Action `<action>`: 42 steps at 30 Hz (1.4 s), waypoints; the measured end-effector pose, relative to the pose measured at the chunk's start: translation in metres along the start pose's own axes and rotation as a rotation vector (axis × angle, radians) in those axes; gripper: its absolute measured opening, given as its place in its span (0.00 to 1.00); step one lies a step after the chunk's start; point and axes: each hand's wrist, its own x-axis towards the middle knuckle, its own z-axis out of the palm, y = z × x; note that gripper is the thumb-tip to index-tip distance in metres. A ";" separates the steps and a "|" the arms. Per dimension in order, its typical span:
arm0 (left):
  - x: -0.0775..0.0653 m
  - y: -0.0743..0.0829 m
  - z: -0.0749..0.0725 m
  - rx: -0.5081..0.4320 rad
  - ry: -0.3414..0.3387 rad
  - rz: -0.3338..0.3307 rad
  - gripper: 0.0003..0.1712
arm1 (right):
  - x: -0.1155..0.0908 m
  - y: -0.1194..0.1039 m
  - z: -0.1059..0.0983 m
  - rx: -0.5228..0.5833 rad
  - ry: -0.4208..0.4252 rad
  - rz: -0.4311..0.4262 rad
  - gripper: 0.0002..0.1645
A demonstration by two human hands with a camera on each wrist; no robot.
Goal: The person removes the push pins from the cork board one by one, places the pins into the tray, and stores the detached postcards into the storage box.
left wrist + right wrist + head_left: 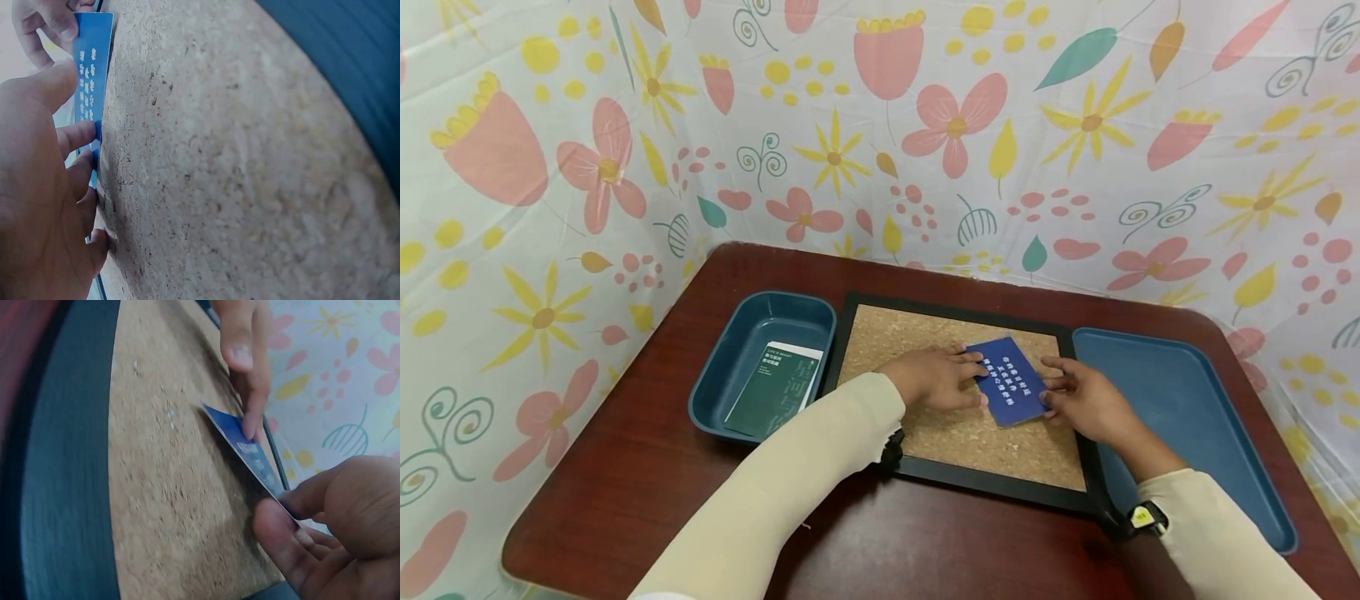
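Note:
A blue card [1009, 383] printed with white characters is over the cork board [880, 342], tilted off its surface in the right wrist view. My right hand [1090, 400] pinches the card's right edge between thumb and fingers, as the right wrist view shows the hand [331, 531] up close. On the opposite edge, the fingertips of my left hand [936, 379] touch the card, fingers extended and apart. The left wrist view has this hand [44, 181] beside the card [94, 69], with the thumb not closed around it.
A deep blue tray [700, 400] at the left holds a dark green card or booklet [771, 387]. To the right lies a flat blue tray [1172, 392], partly under the right forearm. The board's black frame [985, 479] rests on a dark red table [617, 467]; flowered cloth hangs behind.

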 end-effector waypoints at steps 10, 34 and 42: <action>0.005 0.003 -0.001 0.074 0.092 0.009 0.37 | -0.010 -0.008 0.012 0.249 -0.086 0.091 0.40; -0.060 0.007 -0.040 0.023 0.348 -0.068 0.21 | -0.020 -0.014 0.034 0.435 0.030 0.154 0.39; -0.123 -0.028 -0.059 -0.151 0.500 -0.211 0.20 | -0.021 -0.015 0.032 0.468 0.061 0.152 0.40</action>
